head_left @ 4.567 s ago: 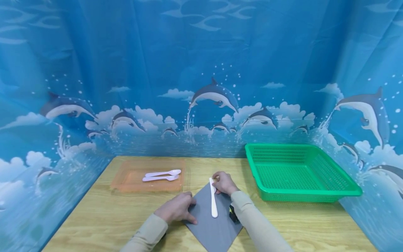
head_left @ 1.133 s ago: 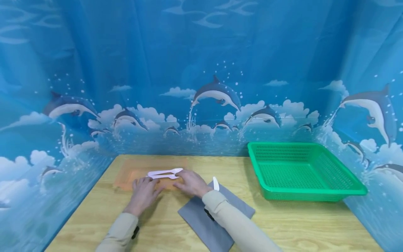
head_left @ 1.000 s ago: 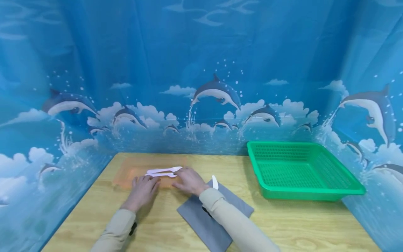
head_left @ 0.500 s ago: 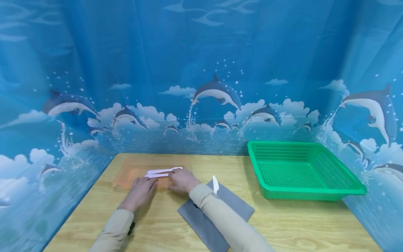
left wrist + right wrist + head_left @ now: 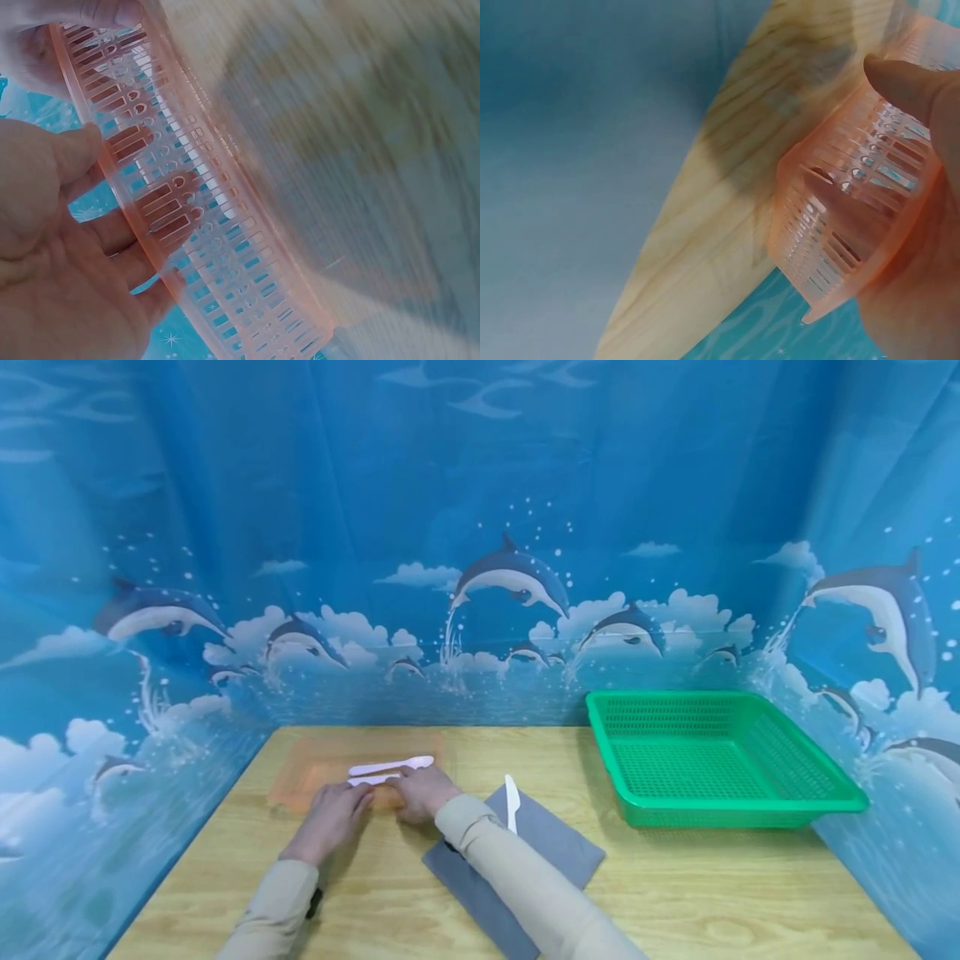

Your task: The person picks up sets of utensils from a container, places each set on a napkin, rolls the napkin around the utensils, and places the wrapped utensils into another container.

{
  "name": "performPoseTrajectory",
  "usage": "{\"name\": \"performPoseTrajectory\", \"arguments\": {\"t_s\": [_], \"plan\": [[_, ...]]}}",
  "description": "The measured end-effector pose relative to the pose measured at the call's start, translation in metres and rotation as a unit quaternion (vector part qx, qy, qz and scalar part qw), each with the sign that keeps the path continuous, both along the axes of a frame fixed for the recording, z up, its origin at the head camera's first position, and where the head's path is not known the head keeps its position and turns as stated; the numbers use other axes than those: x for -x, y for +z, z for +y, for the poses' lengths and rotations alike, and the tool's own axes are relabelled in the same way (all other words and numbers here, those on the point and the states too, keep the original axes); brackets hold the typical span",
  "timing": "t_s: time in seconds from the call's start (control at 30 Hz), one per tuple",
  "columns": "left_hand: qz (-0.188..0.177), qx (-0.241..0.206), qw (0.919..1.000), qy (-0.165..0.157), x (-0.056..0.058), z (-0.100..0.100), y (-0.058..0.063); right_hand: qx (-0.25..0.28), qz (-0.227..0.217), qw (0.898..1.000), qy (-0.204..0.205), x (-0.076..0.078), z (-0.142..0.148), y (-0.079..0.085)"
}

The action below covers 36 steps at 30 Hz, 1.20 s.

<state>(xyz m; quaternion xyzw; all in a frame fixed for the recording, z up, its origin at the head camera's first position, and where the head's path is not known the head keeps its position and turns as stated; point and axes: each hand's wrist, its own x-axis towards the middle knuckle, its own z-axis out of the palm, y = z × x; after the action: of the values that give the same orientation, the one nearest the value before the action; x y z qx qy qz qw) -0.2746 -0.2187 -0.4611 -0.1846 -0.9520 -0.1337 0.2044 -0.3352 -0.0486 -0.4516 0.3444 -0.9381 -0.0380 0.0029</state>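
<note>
The translucent orange basket (image 5: 315,768) stands at the far left of the table, holding a white spoon (image 5: 392,766) and a white fork (image 5: 371,780) side by side. My left hand (image 5: 330,821) is at its near wall; in the left wrist view the thumb touches the rim while fingers reach over it inside, near the fork's handle end. My right hand (image 5: 423,792) reaches over the same wall farther right, its fingers over the fork's head and hiding it. In the right wrist view its thumb lies straight outside the slotted wall, a finger showing through from inside.
A white knife (image 5: 512,803) lies on a grey folded cloth (image 5: 558,842) under my right forearm. A large green basket (image 5: 652,818) stands at the right back of the table. Behind the table hangs a blue dolphin curtain (image 5: 480,460).
Earlier both hands were at the cloth, the right on the knife, which stays there. Since then they moved to the orange basket; my right hand has shifted left along the fork, uncovering the spoon.
</note>
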Motion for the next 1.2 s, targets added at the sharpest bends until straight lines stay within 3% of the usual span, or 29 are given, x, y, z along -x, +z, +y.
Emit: {"name": "performPoseTrajectory", "arguments": {"t_s": [0.3,0.6,0.83,1.0,1.2], "plan": [[-0.003,0.004,1.0000,-0.004,0.0013,-0.0022,0.0008,-0.021,-0.011,1.000,-0.016,0.0016,-0.0035,0.0009],[-0.008,0.005,1.0000,0.003,0.0023,-0.0026,0.0010,-0.021,0.016,1.000,-0.014,-0.0009,-0.0030,0.0015],[-0.041,0.013,0.9990,0.007,0.0004,-0.0046,0.0032,-0.019,0.020,1.000,-0.002,-0.0025,-0.0011,-0.0006],[-0.054,0.019,0.9983,0.012,0.0011,-0.0046,0.0051,-0.007,0.015,1.000,0.002,0.0000,0.0009,-0.0007],[-0.041,0.014,0.9990,0.008,0.0006,-0.0059,0.0032,0.049,-0.023,0.998,0.005,-0.0008,0.0037,0.0036]]}}
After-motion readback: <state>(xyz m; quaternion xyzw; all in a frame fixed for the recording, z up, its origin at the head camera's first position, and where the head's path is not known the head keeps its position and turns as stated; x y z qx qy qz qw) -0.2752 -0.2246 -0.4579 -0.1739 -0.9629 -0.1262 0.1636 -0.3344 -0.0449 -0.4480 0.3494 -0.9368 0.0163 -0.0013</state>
